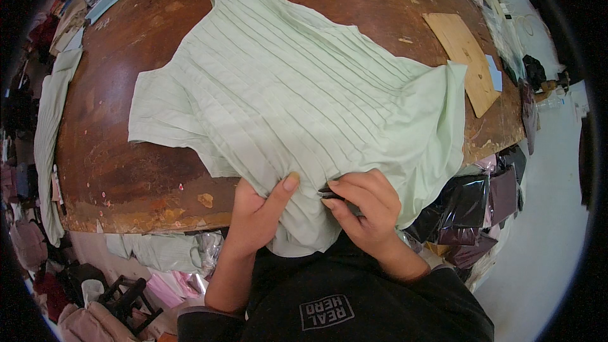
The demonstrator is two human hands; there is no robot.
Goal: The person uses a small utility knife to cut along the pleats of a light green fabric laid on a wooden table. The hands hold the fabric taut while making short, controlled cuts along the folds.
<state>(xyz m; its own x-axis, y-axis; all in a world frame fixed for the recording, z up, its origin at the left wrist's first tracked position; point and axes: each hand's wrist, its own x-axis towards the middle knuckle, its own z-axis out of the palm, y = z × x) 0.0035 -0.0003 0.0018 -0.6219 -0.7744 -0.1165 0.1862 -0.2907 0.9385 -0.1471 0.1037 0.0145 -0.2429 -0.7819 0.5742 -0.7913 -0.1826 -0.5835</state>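
A pale mint-green garment (pixel 272 82) with rows of narrow pleats lies spread over the brown wooden table, its near end hanging past the edge against my dark top. Thumb on top and fingers underneath, my left hand (pixel 263 212) pinches the near part of the cloth. Just to its right, my right hand (pixel 367 206) is closed around a small dark tool with a metal glint, which looks like thread snips (pixel 330 194). The tip of the tool points left and touches or nearly touches the fabric; the fingers hide most of it.
A tan board (pixel 465 63) lies at the table's right side over a light blue piece. Another mint-green pleated garment (pixel 54 133) hangs along the left edge. Dark plastic-wrapped packets (pixel 465 206) are stacked below at right. A black stool (pixel 130 297) stands at lower left.
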